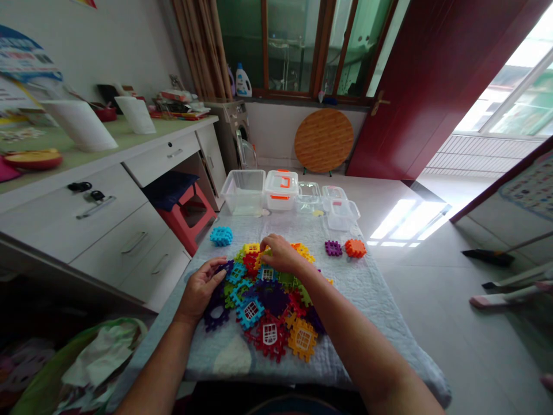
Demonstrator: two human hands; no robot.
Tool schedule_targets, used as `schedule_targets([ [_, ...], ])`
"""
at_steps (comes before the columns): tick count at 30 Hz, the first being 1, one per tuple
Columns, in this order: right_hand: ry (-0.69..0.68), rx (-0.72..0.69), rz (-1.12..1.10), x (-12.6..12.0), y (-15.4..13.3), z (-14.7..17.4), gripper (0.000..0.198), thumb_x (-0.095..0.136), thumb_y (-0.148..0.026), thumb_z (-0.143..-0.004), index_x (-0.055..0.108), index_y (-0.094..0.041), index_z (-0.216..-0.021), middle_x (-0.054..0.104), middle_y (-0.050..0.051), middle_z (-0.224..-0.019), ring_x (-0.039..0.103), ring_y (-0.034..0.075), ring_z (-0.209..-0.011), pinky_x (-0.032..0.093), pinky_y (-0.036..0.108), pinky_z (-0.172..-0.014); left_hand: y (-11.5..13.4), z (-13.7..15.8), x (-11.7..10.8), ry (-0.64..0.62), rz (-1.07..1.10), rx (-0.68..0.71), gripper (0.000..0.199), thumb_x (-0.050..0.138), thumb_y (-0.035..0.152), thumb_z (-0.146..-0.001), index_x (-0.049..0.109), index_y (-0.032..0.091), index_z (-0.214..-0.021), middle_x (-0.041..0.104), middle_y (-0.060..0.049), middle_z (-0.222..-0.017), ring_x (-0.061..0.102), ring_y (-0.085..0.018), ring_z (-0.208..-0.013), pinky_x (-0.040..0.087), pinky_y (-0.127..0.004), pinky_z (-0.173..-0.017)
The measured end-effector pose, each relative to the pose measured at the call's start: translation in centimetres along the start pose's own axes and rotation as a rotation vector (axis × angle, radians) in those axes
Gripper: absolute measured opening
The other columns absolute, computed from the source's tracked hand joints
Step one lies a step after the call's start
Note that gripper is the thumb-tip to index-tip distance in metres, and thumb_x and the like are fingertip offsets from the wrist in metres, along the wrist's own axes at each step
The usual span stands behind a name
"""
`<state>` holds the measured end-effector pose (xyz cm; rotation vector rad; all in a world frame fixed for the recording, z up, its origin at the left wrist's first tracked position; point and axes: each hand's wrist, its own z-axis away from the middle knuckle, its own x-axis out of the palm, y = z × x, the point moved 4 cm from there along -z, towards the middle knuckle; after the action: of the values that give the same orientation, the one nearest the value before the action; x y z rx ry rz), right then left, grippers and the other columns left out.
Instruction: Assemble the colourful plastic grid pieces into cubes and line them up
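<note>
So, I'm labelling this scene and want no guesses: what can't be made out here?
All in the head view:
- Whether the right hand grips a piece: its own curled fingers cover the contact.
- The lower layers of the pile of plastic pieces: hidden by pieces on top.
- The lettering on the white bottle: too small.
- The full green bag: cut off by the bottom edge.

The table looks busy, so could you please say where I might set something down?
Bare cloth shows between the right forearm and the orange blocks, and in a strip between the pile and the boxes. The middle is crowded with the pile, left hand and right hand, the far edge with the boxes.
</note>
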<state>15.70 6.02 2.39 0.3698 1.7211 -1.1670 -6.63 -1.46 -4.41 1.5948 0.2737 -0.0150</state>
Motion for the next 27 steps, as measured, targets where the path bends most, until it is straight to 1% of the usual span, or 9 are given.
schedule_targets([
  [3,0.059,-0.111,-0.089,-1.1,0.2,1.9,0.014,0.058,-0.010,-0.081,0.066,-0.016,-0.090,0.066,0.008,-0.102,0.060,0.018,-0.096,0.044,0.030,-0.089,-0.2,0.0,0.0,0.001,0.033,-0.009,0.051,0.073,0.054,-0.071,0.064,0.018,-0.106,0.062,-0.013,-0.133,0.054,-0.030,-0.129,0.039,-0.043,-0.113],
  [7,0.145,-0.125,-0.189,-2.7,2.0,5.3,0.019,0.054,-0.005,-0.081,0.065,-0.018,-0.088,0.069,0.004,-0.093,0.062,0.016,-0.087,0.045,0.029,-0.084,-0.2,0.0,0.0,0.019,0.060,0.001,0.051,0.074,0.053,-0.070,0.065,0.017,-0.105,0.065,-0.012,-0.129,0.056,-0.032,-0.126,0.040,-0.045,-0.111],
  [9,0.235,-0.093,-0.220,-3.4,3.6,7.2,0.016,0.054,-0.008,-0.082,0.065,-0.019,-0.086,0.070,0.004,-0.089,0.063,0.016,-0.086,0.046,0.029,-0.081,-0.1,0.1,0.1,0.031,0.063,0.015,0.050,0.075,0.052,-0.070,0.065,0.016,-0.104,0.066,-0.012,-0.126,0.057,-0.032,-0.124,0.041,-0.046,-0.110],
  [12,0.361,0.024,-0.232,-4.0,6.8,9.7,0.013,0.054,-0.013,-0.082,0.065,-0.019,-0.084,0.070,0.003,-0.082,0.063,0.016,-0.078,0.047,0.029,-0.075,0.2,0.2,0.1,0.034,0.043,0.031,0.050,0.073,0.052,-0.071,0.065,0.016,-0.105,0.067,-0.012,-0.125,0.059,-0.031,-0.121,0.042,-0.045,-0.108],
  [15,0.429,0.153,-0.210,-3.7,9.7,11.4,0.014,0.054,-0.016,-0.081,0.067,-0.019,-0.085,0.071,0.004,-0.082,0.064,0.018,-0.077,0.048,0.031,-0.074,1.0,0.3,-0.1,0.016,-0.093,0.082,0.048,0.069,0.052,-0.074,0.065,0.016,-0.107,0.068,-0.012,-0.121,0.061,-0.030,-0.117,0.043,-0.045,-0.107],
  [19,0.458,0.288,-0.190,-2.5,11.8,11.9,0.021,0.054,-0.020,-0.080,0.070,-0.018,-0.094,0.072,0.007,-0.090,0.065,0.020,-0.079,0.050,0.033,-0.076,3.7,0.7,0.2,0.054,-0.449,0.288,0.034,0.063,0.046,-0.080,0.067,0.019,-0.101,0.068,-0.009,-0.115,0.061,-0.028,-0.114,0.042,-0.043,-0.108],
  [22,0.424,0.315,-0.236,-1.6,12.0,11.3,0.026,0.055,-0.024,-0.081,0.070,-0.018,-0.101,0.071,0.006,-0.087,0.064,0.018,-0.074,0.051,0.032,-0.073,6.1,0.2,1.7,0.007,-0.568,0.414,0.029,0.056,0.041,-0.086,0.066,0.020,-0.102,0.068,-0.008,-0.115,0.061,-0.025,-0.114,0.043,-0.039,-0.106],
  [25,0.391,0.284,-0.319,-1.0,11.9,10.7,0.030,0.055,-0.027,-0.082,0.069,-0.018,-0.107,0.070,0.004,-0.083,0.063,0.018,-0.072,0.050,0.031,-0.071,7.6,-1.6,3.6,-0.084,-0.650,0.433,0.029,0.048,0.038,-0.089,0.065,0.019,-0.103,0.067,-0.009,-0.117,0.060,-0.024,-0.114,0.044,-0.038,-0.106],
  [27,0.367,0.263,-0.385,-0.7,12.1,10.5,0.031,0.056,-0.027,-0.081,0.069,-0.019,-0.107,0.070,0.004,-0.084,0.064,0.018,-0.074,0.051,0.031,-0.072,7.8,-3.5,4.8,-0.141,-0.730,0.368,0.032,0.044,0.034,-0.088,0.064,0.018,-0.106,0.067,-0.010,-0.117,0.061,-0.025,-0.114,0.044,-0.037,-0.105],
])
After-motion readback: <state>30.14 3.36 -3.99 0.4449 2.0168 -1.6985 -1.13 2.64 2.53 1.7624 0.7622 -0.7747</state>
